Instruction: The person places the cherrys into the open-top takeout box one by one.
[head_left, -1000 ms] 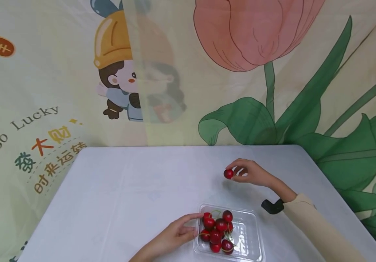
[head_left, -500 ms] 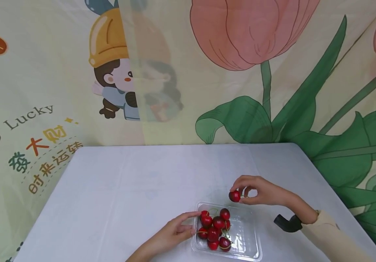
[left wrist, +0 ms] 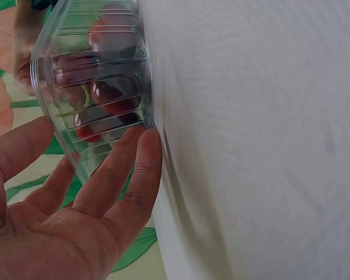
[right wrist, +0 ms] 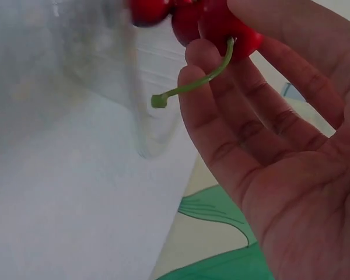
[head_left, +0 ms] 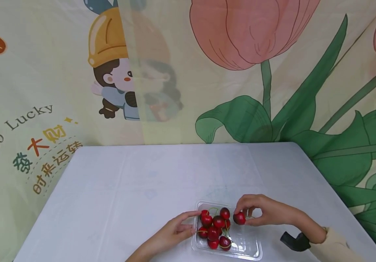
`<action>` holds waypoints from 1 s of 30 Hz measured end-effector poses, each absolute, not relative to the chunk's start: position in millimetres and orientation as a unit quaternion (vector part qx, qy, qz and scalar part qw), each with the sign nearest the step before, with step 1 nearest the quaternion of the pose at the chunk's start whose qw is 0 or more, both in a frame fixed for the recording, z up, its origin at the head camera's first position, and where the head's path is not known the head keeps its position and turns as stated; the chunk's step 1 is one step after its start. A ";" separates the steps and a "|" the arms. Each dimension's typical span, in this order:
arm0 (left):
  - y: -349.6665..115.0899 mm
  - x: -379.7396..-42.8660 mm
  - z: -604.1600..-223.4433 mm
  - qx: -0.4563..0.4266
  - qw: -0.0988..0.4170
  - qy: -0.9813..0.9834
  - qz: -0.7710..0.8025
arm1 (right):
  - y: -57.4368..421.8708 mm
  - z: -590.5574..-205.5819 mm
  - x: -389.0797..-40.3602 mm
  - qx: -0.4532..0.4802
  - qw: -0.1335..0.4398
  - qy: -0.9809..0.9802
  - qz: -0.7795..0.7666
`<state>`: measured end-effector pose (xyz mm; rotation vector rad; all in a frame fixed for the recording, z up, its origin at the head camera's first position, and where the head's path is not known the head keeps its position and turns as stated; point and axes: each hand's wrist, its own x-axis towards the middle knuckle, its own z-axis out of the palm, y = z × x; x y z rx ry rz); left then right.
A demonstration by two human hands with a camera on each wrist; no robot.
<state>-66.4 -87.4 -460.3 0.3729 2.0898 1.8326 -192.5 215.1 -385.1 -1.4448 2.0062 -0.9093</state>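
Note:
A clear plastic box point(head_left: 247, 249) holds several dark red cherries point(head_left: 212, 233) with green stems, bunched toward its left side. My right hand point(head_left: 266, 211) pinches one cherry point(head_left: 239, 218) between thumb and fingers over the box's right part. In the right wrist view the green stem point(right wrist: 201, 81) of this cherry curves down past the fingers. My left hand point(head_left: 171, 233) rests its fingertips against the box's left side. Seen from the left wrist, its fingers point(left wrist: 141, 175) lie fairly straight along the ribbed wall of the box, near the tabletop.
The box stands on a table with a white cloth point(head_left: 135, 189). Behind it hangs a printed backdrop point(head_left: 168, 72) with tulips and a cartoon figure. A black strap piece point(head_left: 295, 241) sits at the right wrist, by a beige sleeve point(head_left: 332, 247).
My right hand has come down toward me from behind the box, bringing the pinched cherry over the box's right part. The left hand stays at the box's left side.

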 end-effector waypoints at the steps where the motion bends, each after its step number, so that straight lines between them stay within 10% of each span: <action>1: -87.5 -66.6 -460.5 0.131 0.168 0.735 0.644 | 214.6 -387.2 -190.9 -0.529 0.259 0.736 -0.334; 30: -86.9 -63.9 -456.3 0.135 0.165 0.740 0.638 | 201.3 -414.6 -177.9 -0.501 0.320 0.747 -0.298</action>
